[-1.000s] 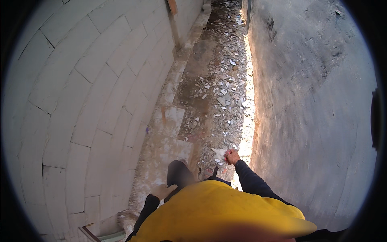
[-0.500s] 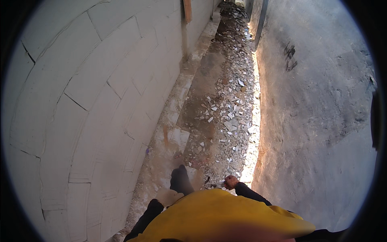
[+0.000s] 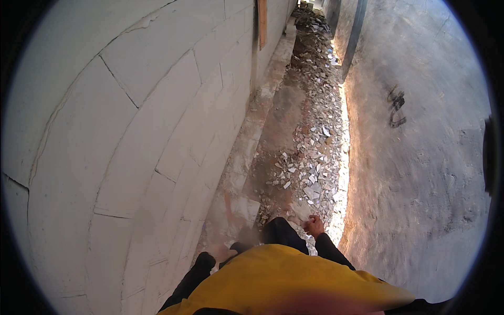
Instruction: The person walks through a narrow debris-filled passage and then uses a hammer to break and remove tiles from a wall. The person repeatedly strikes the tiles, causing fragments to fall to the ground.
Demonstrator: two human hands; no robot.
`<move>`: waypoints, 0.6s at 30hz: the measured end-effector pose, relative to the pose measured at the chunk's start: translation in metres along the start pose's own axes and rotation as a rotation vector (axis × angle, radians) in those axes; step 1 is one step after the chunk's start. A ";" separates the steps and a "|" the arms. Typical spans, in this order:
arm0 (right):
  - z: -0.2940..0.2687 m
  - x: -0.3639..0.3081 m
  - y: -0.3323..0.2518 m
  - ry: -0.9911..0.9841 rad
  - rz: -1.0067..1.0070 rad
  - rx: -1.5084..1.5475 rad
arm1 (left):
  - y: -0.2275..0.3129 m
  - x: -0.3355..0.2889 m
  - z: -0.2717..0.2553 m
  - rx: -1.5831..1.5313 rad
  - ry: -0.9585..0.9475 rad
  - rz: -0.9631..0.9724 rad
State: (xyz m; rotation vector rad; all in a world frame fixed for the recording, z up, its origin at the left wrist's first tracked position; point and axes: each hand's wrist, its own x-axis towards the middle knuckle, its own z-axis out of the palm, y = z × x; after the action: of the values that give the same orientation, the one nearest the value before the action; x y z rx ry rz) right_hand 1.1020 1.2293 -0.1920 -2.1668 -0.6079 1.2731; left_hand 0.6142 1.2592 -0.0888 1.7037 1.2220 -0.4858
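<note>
My right hand (image 3: 314,226) hangs at the end of a dark sleeve, low over the rubble strip. Its fingers are curled in, and no object shows in them. Just beside it is a pale blurred shape (image 3: 301,211), which looks like a shoe in front of my dark trouser leg (image 3: 283,232). On the other side my left hand (image 3: 226,255) is a pale blur beyond its black cuff, partly behind my yellow top (image 3: 289,273). What its fingers do is smeared. It is nearest the foot of the left wall.
A pale block wall (image 3: 152,126) rises on the left, with a concrete ledge (image 3: 239,152) along its foot. Broken stone and tile rubble (image 3: 315,152) covers the narrow passage. At right stands a rough grey wall (image 3: 420,157), with a dark upright post (image 3: 353,39) farther on.
The passage and walls have shifted right in view. My right hand has moved up and right. A dark trouser leg now shows in the middle; the one forward on the left has drawn back.
</note>
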 end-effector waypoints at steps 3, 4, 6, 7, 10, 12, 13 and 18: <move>0.016 0.021 0.015 0.031 0.095 -0.018 | 0.003 0.025 -0.034 -0.051 0.118 -0.005; 0.019 0.033 0.023 0.030 0.049 -0.137 | 0.006 0.035 -0.051 -0.039 0.111 -0.028; 0.016 0.064 0.033 -0.066 -0.102 -0.453 | 0.014 0.050 -0.086 -0.019 0.060 -0.113; 0.011 0.082 0.037 -0.158 -0.226 -0.658 | 0.020 0.056 -0.101 -0.019 0.054 -0.132; 0.008 0.159 0.010 -0.306 -0.305 -0.966 | 0.039 0.094 -0.155 -0.038 0.043 -0.196; 0.007 0.214 -0.036 -0.402 -0.278 -0.995 | 0.049 0.129 -0.188 -0.047 0.052 -0.207; 0.007 0.239 -0.067 -0.404 -0.288 -0.887 | 0.053 0.149 -0.205 -0.042 0.065 -0.184; -0.010 0.324 -0.256 -0.215 0.010 -0.092 | 0.079 0.229 -0.289 0.000 0.087 -0.093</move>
State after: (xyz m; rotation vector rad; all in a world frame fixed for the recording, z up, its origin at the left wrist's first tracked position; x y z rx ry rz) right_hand 1.2301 1.6209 -0.2269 -2.1227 -0.7560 1.5236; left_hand 0.7232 1.6204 -0.0888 1.6887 1.3686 -0.4719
